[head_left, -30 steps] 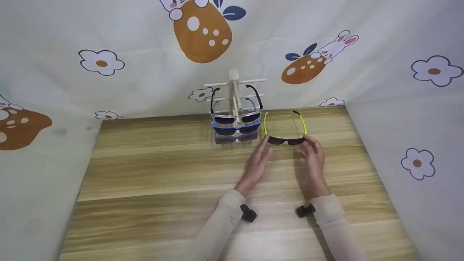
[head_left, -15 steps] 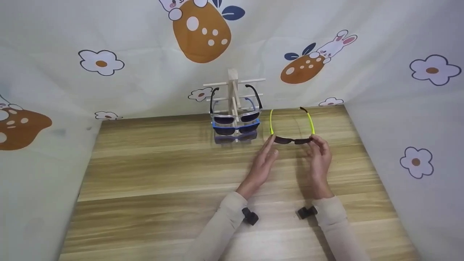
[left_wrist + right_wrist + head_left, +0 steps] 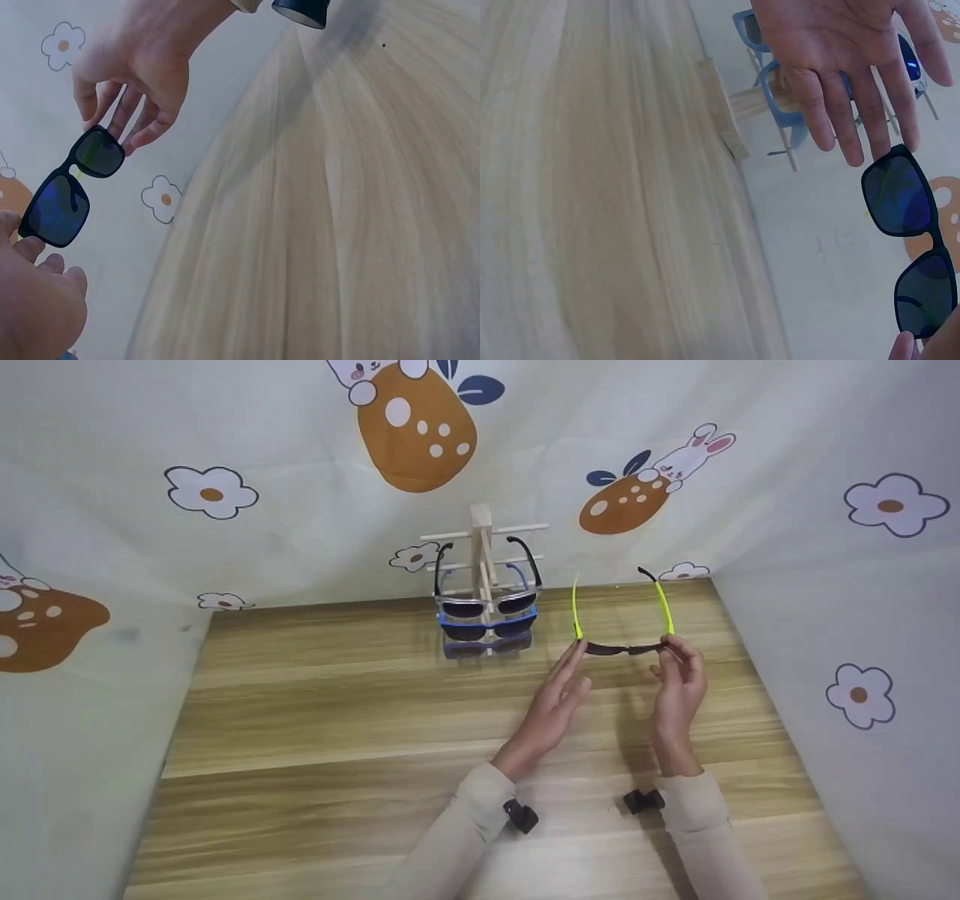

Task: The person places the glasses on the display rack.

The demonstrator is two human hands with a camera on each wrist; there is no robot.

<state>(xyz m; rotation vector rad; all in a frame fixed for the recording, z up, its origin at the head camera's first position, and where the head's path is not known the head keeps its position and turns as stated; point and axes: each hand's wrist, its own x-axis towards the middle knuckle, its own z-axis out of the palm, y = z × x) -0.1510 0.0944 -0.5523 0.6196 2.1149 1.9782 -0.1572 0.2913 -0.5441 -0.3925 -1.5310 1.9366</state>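
Sunglasses with a black front [image 3: 607,649] and neon yellow temples are held between both hands, temples unfolded and pointing toward the back wall. My left hand [image 3: 551,705] has its fingers extended, fingertips touching the left end of the frame. At the other end, my right hand [image 3: 681,682] pinches the corner of the frame with bent fingers. Dark lenses [image 3: 58,210] face the left wrist view. In the right wrist view the left palm [image 3: 840,45] shows, fingers straight, above the lenses [image 3: 900,196].
Left of the hands, a wooden display rack [image 3: 481,547] carries clear-framed sunglasses [image 3: 517,604], blue sunglasses [image 3: 466,630] and purple-tinted sunglasses [image 3: 469,649]. Its top rod [image 3: 521,529] sticks out sideways. A patterned cloth [image 3: 300,532] hangs behind and beside the wood-grain table [image 3: 300,720].
Both hands have moved right with the sunglasses, away from the rack. The front has tilted so the lenses look narrower, and the temples reach higher in the head view.
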